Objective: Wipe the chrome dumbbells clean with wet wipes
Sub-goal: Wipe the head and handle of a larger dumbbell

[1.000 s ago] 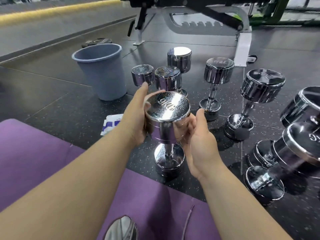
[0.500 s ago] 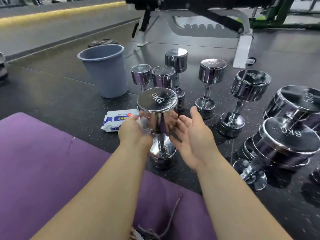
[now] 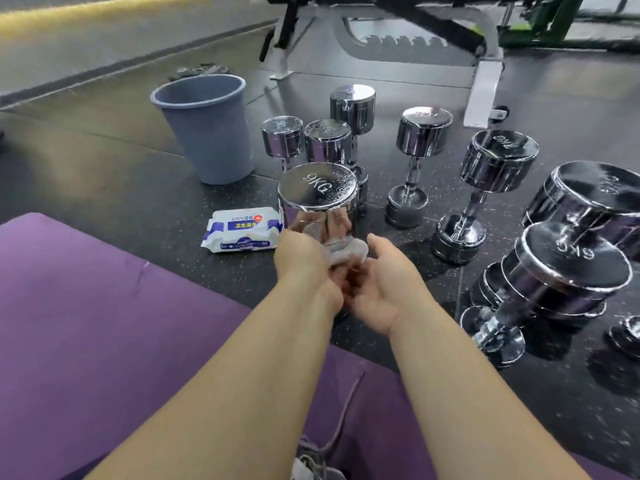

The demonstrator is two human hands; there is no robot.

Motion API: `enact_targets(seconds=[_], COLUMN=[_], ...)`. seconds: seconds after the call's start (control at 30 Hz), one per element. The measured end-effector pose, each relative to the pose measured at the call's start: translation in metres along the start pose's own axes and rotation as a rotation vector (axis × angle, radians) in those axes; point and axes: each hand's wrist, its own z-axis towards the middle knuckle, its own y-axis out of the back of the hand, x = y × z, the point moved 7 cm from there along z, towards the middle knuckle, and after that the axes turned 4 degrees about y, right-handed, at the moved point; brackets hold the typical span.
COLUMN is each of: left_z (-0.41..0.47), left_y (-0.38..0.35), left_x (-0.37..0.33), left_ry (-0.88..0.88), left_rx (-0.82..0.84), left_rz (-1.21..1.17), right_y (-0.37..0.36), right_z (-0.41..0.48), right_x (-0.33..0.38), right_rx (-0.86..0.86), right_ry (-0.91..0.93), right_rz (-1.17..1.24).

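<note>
A chrome 9KG dumbbell point(image 3: 318, 199) stands on end on the dark floor right in front of me, its wet top face up. My left hand point(image 3: 304, 263) holds a crumpled grey-white wet wipe point(image 3: 346, 252) against the underside of the top head, around the handle. My right hand point(image 3: 384, 282) is at the handle from the right, palm turned inward, fingertips hidden behind the left hand. The handle and lower head are hidden by my hands. A white and blue wet wipe pack point(image 3: 242, 230) lies on the floor to the left.
Several other chrome dumbbells stand upright behind and to the right, such as a 7KG dumbbell point(image 3: 485, 188) and a 6KG dumbbell point(image 3: 554, 282). A grey bucket point(image 3: 207, 129) stands at the back left. A purple mat point(image 3: 104, 323) lies under my arms. A weight bench frame point(image 3: 481, 84) stands behind.
Both hands slid down from the sides of the 9KG top head to the handle below it. The wipe pack came into full view as my head shifted.
</note>
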Motion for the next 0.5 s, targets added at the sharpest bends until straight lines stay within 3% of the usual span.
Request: enact_targets(seconds=[0.1, 0.2, 0.4, 0.5], left_z=[-0.003, -0.007, 0.020, 0.032], left_y=[-0.003, -0.004, 0.020, 0.023], left_x=[-0.013, -0.019, -0.041, -0.043], left_ry=[-0.007, -0.003, -0.133, -0.111], left_rx=[-0.012, -0.003, -0.197, -0.227], left_rz=[0.048, 0.082, 0.124, 0.069], right_y=[-0.004, -0.006, -0.015, -0.041], right_z=[-0.001, 0.006, 0.032, 0.041], right_x=[-0.002, -0.004, 0.032, 0.041], right_rx=[0.043, -0.041, -0.063, 0.050], right_ry=[0.009, 0.059, 0.134, 0.082], right_rz=[0.004, 0.021, 0.189, 0.012])
